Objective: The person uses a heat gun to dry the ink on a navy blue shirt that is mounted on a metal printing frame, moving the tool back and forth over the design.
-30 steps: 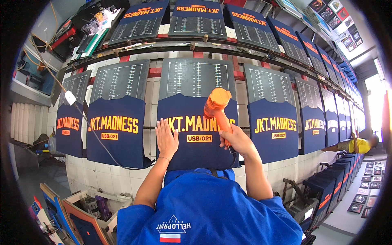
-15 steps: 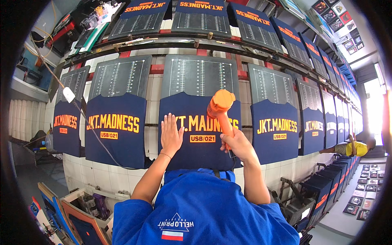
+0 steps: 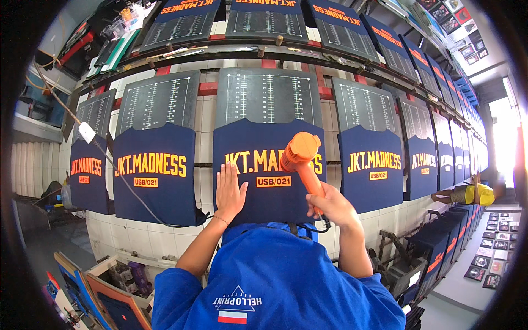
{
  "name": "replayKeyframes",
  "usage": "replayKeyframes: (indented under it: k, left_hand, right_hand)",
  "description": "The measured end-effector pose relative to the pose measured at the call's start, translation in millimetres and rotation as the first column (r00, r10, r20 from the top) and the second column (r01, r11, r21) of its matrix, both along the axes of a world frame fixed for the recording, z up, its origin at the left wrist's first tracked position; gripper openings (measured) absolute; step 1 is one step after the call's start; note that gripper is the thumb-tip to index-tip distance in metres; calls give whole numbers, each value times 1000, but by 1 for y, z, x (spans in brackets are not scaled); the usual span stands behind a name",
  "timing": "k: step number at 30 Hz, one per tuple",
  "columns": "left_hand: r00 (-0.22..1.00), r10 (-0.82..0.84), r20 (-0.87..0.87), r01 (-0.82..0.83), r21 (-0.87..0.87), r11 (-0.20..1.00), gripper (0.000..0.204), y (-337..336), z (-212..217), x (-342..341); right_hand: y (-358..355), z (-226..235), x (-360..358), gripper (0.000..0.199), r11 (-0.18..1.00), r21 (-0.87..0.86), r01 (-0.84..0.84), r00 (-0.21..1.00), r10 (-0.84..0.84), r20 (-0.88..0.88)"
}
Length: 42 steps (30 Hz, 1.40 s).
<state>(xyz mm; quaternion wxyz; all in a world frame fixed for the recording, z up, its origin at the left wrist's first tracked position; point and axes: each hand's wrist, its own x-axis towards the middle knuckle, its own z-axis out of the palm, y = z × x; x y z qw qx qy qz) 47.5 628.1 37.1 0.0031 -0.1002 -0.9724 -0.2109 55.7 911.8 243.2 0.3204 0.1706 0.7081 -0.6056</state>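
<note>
A navy shirt with orange lettering (image 3: 245,192) lies stretched over a dark printing board (image 3: 268,96) straight in front of me. My left hand (image 3: 230,190) rests flat on the cloth just left of the print, with nothing in it. My right hand (image 3: 331,207) grips the handle of an orange heat gun (image 3: 300,154). The gun's round head hovers over the right part of the lettering. Its black cord (image 3: 324,224) hangs below my right hand.
More navy printed shirts on boards line the long tiled table, to the left (image 3: 154,176) and to the right (image 3: 371,170), with a second row (image 3: 269,16) behind. A yellow tool (image 3: 476,193) lies far right. A white cable (image 3: 110,159) crosses the left boards. Framed screens (image 3: 110,297) stand at the lower left.
The heat gun has dropped slightly and drifted right over the lettering. My left hand stays flat on the shirt, its fingers a little closer together.
</note>
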Motion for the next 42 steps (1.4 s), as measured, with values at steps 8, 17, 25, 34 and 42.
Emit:
replayKeyframes:
  k: [8,17,25,34,42]
  left_hand:
    - [997,-28,65,29,-5,1000,72,-4,3,23]
    - [998,34,-59,-37,-62,997,67,6,-5,-47]
    - [997,70,-35,-73,-67,995,66,7,-9,-62]
    - [1000,26,5,-26,-49,998,69,7,3,-6]
    - [1000,17,-9,-18,-56,998,70,5,1,-17]
  right_hand:
    - [16,4,7,25,1000,-4,26,999,-26,20]
    - [7,-17,-31,22,993,-36,109,988,-112,-101]
    - [21,-2,5,27,996,2,85,996,-85,-8]
    - [22,-8,1,26,995,-1,102,994,-102,-39]
    - [24,-17,-24,23,981,-50,185,978,-189,-84]
